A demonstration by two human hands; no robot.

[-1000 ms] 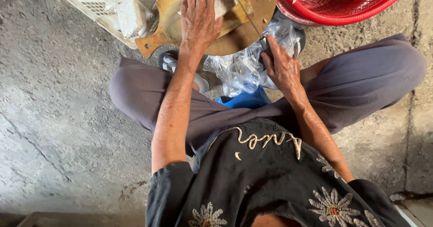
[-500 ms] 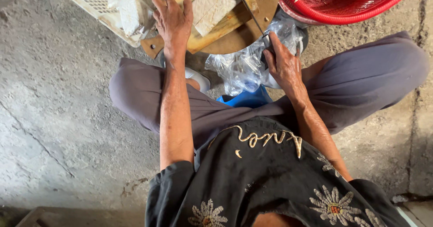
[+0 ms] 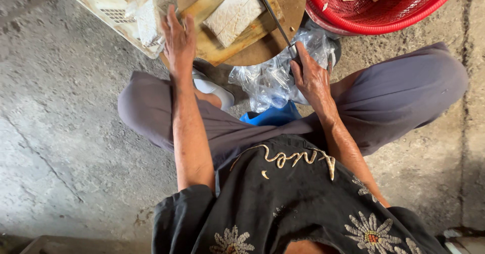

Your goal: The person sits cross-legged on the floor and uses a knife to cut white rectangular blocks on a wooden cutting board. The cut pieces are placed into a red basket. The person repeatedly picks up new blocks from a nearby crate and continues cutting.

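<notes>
My left hand (image 3: 178, 41) lies flat with spread fingers at the near left edge of a round wooden cutting board (image 3: 290, 1), beside a white slatted crate (image 3: 113, 16). A pale rectangular block (image 3: 235, 12) rests on a wooden plank on the board. My right hand (image 3: 309, 74) grips the handle of a long knife (image 3: 273, 16), whose blade reaches up across the board. Under that hand lies a crumpled clear plastic bag (image 3: 265, 80).
A red mesh basket (image 3: 399, 11) with small cut pieces sits at the top right. Pale blocks (image 3: 144, 11) lie in the white crate. A blue object (image 3: 270, 116) shows between my knees. I sit cross-legged on a rough concrete floor (image 3: 60, 133).
My left hand slid from the middle of the board leftward to its edge by the crate. The view shifted, showing more of the board, block and knife. My right hand stayed put.
</notes>
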